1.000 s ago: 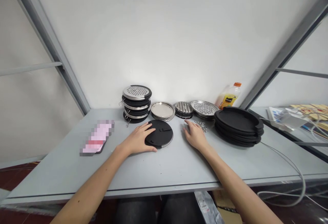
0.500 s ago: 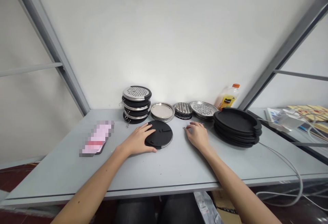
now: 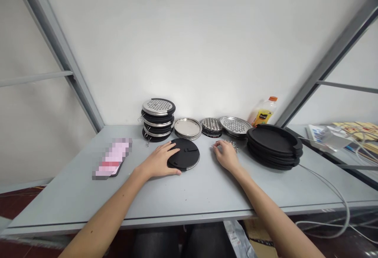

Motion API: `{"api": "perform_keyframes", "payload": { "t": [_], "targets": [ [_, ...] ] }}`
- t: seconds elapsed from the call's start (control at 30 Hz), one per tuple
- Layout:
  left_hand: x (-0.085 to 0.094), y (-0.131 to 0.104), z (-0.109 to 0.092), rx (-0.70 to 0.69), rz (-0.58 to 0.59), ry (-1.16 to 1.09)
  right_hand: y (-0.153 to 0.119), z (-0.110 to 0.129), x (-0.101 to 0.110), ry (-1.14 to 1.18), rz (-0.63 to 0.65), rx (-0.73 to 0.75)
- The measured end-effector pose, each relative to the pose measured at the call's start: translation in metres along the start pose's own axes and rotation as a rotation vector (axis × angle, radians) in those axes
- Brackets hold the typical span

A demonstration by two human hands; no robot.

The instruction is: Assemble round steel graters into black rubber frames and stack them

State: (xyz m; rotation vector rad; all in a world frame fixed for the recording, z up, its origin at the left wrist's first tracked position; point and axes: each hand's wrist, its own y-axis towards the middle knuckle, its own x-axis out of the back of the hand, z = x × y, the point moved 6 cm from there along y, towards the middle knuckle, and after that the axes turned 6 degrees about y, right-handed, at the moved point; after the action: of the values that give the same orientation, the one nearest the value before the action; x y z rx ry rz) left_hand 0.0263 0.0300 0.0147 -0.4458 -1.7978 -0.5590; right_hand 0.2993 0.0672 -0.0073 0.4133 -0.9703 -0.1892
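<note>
My left hand (image 3: pixel 162 161) rests on the left side of a black round disc with a metal rim (image 3: pixel 186 155) that lies flat on the table. Its fingers are spread over the disc, and the thumb lies along the near edge. To the right, my right hand (image 3: pixel 226 155) is low over the table with its fingertips closed together. Small shiny metal pieces (image 3: pixel 235 146) lie scattered beside and behind those fingers. Whatever the fingertips pinch is too small or hidden to make out.
Behind the disc stand a stack of black-rimmed graters (image 3: pixel 158 107), plain metal discs (image 3: pixel 188 127), small rough grater discs (image 3: pixel 212 124) and larger perforated discs (image 3: pixel 235 125). Black round trays (image 3: pixel 273 140) are piled right, before a juice bottle (image 3: pixel 264 111). A phone (image 3: pixel 113 159) lies left.
My right fingers have shifted slightly left and curled in, so more of the small metal pieces show behind them. My left hand and the black disc stay in place.
</note>
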Motion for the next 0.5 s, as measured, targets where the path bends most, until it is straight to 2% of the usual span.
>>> {"api": "perform_keyframes", "payload": {
  "t": [0.13,0.27,0.33,0.4,0.5],
  "targets": [
    [0.009,-0.003,0.003,-0.010,-0.052,-0.034,-0.001,0.004,-0.001,0.383,0.001,-0.071],
    [0.026,-0.004,0.008,0.099,-0.212,-0.056,-0.003,0.014,-0.008,0.846,0.093,-0.137],
    [0.031,-0.004,0.005,0.061,-0.261,-0.054,-0.002,0.019,-0.010,1.015,0.144,-0.215],
    [0.029,-0.004,-0.001,-0.034,-0.251,-0.047,0.001,0.026,-0.011,1.166,0.198,-0.310],
    [0.017,-0.002,-0.002,-0.104,-0.130,-0.054,0.014,0.044,-0.012,1.385,0.323,-0.419]
  ]
}}
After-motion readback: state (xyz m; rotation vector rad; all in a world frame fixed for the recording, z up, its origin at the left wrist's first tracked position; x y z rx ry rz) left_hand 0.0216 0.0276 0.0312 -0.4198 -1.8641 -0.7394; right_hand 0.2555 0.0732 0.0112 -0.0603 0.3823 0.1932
